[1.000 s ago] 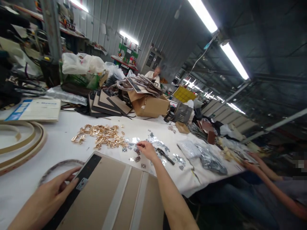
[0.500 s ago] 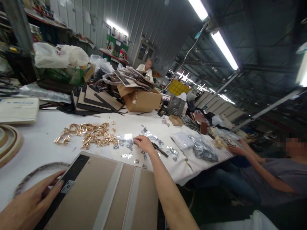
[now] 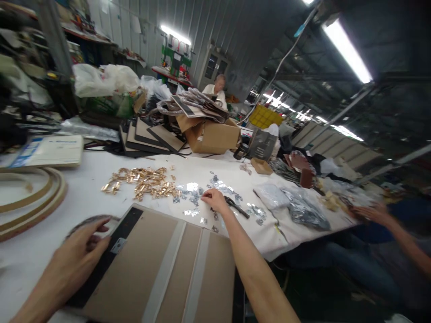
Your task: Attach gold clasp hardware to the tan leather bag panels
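Note:
A beige panel (image 3: pixel 144 260) with a black edge strip and two pale grey bands lies in front of me. On the black strip sits a small metal plate (image 3: pixel 119 245) with holes. Beside it my left hand (image 3: pixel 79 251) rests at the panel's left edge, thumb on the strip, index finger raised and apart. Further out, my right hand (image 3: pixel 214 199) reaches over the table with its fingertips pinched at scattered small metal plates (image 3: pixel 193 197); whatever is between the fingertips is too small to make out. A dark-handled tool (image 3: pixel 237 207) lies just right of that hand.
Gold-coloured metal fittings (image 3: pixel 144 181) lie heaped left of the plates. Rolled strips (image 3: pixel 50 206) and a booklet (image 3: pixel 63 150) are at the left. A cardboard box (image 3: pixel 215 137) stands behind. Plastic-wrapped packs (image 3: pixel 303 208) lie right, near a co-worker's hand (image 3: pixel 373 213).
The view has turned left, so things sit further right. My left index finger has lifted off the panel's edge. My right hand stays at the metal plates, fingertips still pinched.

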Demonstrator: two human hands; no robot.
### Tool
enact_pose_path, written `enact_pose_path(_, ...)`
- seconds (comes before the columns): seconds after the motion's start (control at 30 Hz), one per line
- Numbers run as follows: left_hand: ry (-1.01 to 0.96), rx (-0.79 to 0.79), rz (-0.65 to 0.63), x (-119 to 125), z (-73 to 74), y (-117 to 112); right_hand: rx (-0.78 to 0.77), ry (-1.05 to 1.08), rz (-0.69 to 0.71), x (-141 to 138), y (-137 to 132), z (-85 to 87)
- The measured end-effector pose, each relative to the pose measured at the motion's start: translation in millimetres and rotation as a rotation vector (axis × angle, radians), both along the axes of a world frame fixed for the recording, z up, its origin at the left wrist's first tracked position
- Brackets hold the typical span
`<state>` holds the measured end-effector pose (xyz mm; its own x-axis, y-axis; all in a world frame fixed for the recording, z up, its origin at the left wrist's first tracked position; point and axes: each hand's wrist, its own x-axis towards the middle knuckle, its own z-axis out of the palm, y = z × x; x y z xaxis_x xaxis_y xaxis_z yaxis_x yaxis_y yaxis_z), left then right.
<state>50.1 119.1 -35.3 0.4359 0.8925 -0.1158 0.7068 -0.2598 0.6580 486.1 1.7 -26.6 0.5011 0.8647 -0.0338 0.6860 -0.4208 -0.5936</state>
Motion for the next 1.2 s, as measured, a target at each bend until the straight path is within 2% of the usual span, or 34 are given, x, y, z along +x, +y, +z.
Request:
enact_pose_path(0.1, -0.097, 0.041, 0.001, 17.5, 29.2, -4.3, 0.028, 0.034, 0.003, 0.4, 2.2, 1.5)
enact_pose_path(0.2, -0.091, 0.051, -0.056, 33.5, 40.3, -1.3, 0.104, 0.061, -0.007, -7.2, 5.2, 7.5)
enact_pose_path(0.3, -0.009, 0.052, -0.129, 45.7, 41.0, -0.1, 0.199, 0.208, 0.031, -41.3, 9.7, 19.3)
enact_pose_path(0.4, 0.042, 0.073, -0.141, 54.4, 35.0, -4.5, 0.253, 0.577, 0.157, -96.1, 19.8, 29.4)
enact_pose_path(0.47, 0.069, 0.077, -0.116, 58.4, 30.0, -9.9, 0.216, 0.78, 0.253, -129.9, 30.7, 30.4)
enact_pose_path(0.57, 0.133, 0.195, -0.053, 63.2, 28.1, -20.3, 0.134, 0.903, 0.312, -160.3, 48.2, 21.9)
enact_pose_path(0.67, 0.209, 0.427, 0.009, 69.5, 32.8, -30.5, 0.124, 0.887, 0.279, -167.9, 60.5, 5.9)
enact_pose_path(0.73, 0.236, 0.49, 0.03, 75.3, 35.2, -34.8, 0.126, 0.894, 0.256, -167.5, 64.7, -5.4)
enact_pose_path(0.9, 0.257, 0.462, 0.082, 90.0, 29.5, -34.5, 0.192, 0.949, 0.196, -168.2, 66.1, -22.8)
enact_pose_path(1.2, 0.118, 0.479, 0.012, 94.1, 18.0, -27.6, 0.167, 0.967, 0.192, -169.8, 67.0, -19.5)
